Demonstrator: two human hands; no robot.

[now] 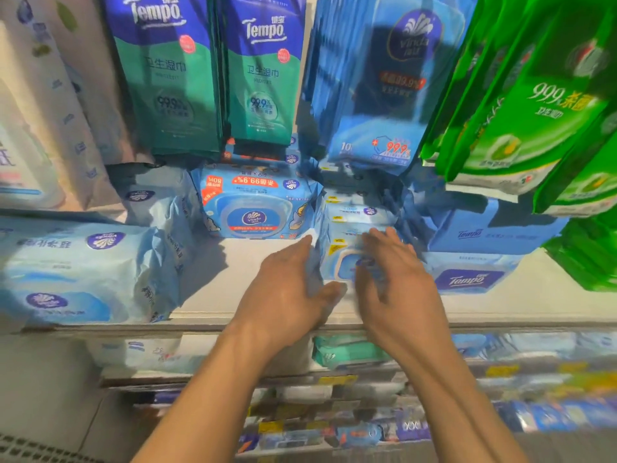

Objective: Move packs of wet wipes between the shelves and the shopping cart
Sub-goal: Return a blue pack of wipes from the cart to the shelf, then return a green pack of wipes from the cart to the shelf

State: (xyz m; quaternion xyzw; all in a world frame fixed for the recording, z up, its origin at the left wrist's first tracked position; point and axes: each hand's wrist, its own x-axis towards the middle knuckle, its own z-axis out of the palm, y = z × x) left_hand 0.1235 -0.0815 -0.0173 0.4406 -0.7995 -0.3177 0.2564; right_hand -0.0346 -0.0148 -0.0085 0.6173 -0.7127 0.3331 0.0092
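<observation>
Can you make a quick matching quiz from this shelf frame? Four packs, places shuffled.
Packs:
1. teal Tempo packs
2. green packs
3. Vinda lidded pack
4. small blue pack

Places:
A. hanging at the far right
B. between the left hand and the right hand
C. lying on the shelf, label upside down to the camera
D. hanging at upper left of centre

Pairs: 1-D, 2-A, 3-C, 4-B
</observation>
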